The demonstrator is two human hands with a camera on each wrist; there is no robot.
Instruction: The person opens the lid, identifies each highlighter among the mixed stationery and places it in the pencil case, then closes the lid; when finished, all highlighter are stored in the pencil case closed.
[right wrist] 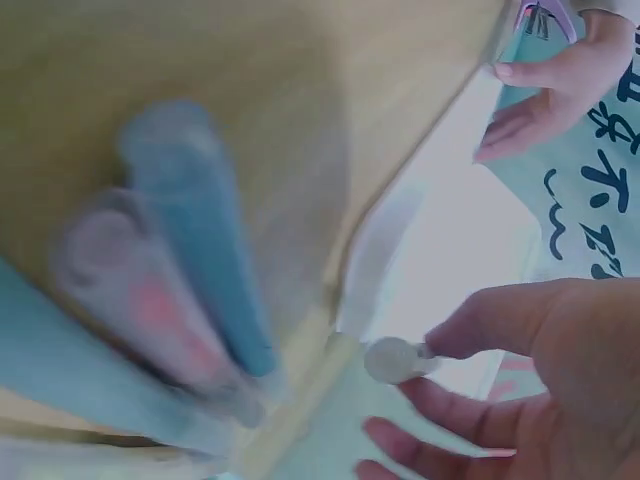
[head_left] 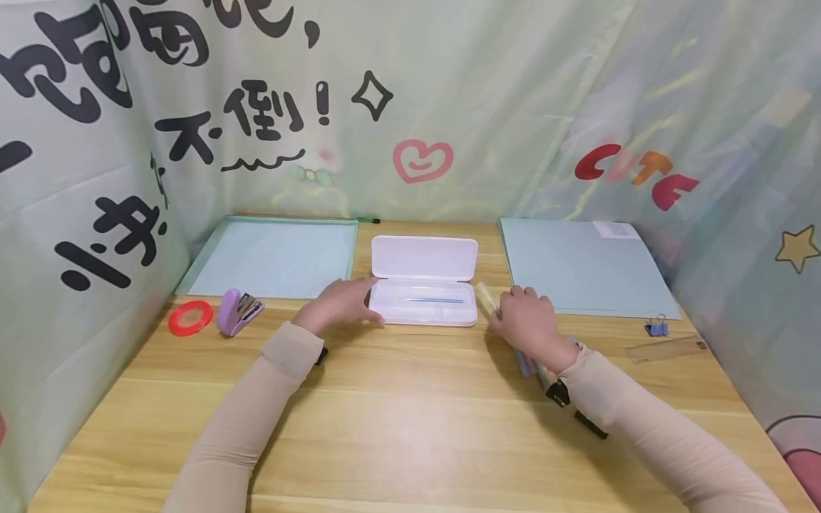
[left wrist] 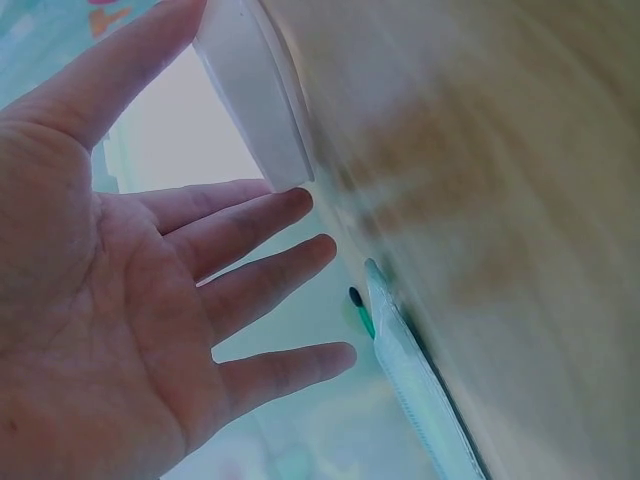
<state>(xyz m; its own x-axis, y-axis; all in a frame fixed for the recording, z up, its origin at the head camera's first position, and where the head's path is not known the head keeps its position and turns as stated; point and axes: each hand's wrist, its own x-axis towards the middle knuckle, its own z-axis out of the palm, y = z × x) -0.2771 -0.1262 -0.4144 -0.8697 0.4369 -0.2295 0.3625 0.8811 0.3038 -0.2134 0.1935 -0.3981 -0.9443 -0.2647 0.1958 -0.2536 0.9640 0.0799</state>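
Observation:
A white pencil case [head_left: 423, 319] lies with its lid [head_left: 425, 258] raised and a thin blue pen [head_left: 436, 301] in its tray. My left hand [head_left: 340, 303] is at the case's left end. In the left wrist view the left fingers [left wrist: 265, 275] are straight and spread, with the thumb and a fingertip against the case [left wrist: 265, 95]. My right hand [head_left: 529, 320], just right of the case, pinches a pale yellow pen [head_left: 486, 297] between thumb and forefinger. Its round end [right wrist: 393, 361] shows in the right wrist view. Under the right wrist lie a blue pen [right wrist: 200, 220] and a pinkish-purple pen [right wrist: 140, 290], both blurred.
Pale blue folders lie at the back left [head_left: 276, 256] and back right [head_left: 584, 267]. On the left are a red tape roll [head_left: 190, 317] and a purple stapler [head_left: 236, 312]. On the right are a blue binder clip [head_left: 657, 328] and a clear ruler [head_left: 663, 350].

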